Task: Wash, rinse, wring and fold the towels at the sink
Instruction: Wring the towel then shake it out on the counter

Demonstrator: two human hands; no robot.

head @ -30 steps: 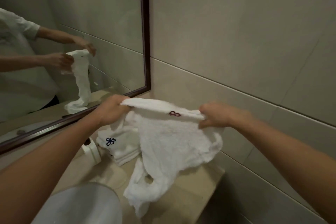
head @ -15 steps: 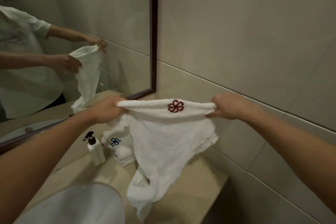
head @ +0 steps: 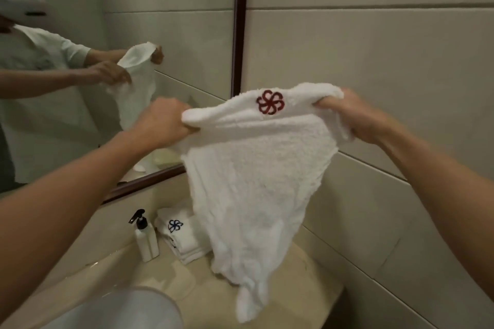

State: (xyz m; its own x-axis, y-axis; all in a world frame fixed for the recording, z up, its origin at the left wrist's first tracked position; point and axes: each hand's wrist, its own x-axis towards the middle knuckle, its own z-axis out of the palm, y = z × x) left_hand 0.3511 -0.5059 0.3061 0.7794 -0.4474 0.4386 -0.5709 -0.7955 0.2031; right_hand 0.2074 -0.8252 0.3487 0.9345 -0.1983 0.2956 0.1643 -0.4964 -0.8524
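A white towel with a red flower emblem (head: 256, 173) hangs in the air above the counter, stretched along its top edge. My left hand (head: 163, 123) grips its left corner and my right hand (head: 358, 117) grips its right corner. Its crumpled lower end dangles down to the beige counter (head: 302, 283). Behind it lies a folded white towel with a blue emblem (head: 179, 235), partly hidden by the hanging towel. The white sink basin (head: 125, 310) shows at the bottom left.
A white pump bottle with a black top (head: 145, 240) stands beside the folded towel. A dark-framed mirror (head: 238, 35) covers the wall on the left. Tiled wall closes the right side, and the counter ends at the right near the wall.
Both hands have lifted the towel higher and pulled its top edge wider, so the red emblem faces me and most of the cloth has come up off the counter.
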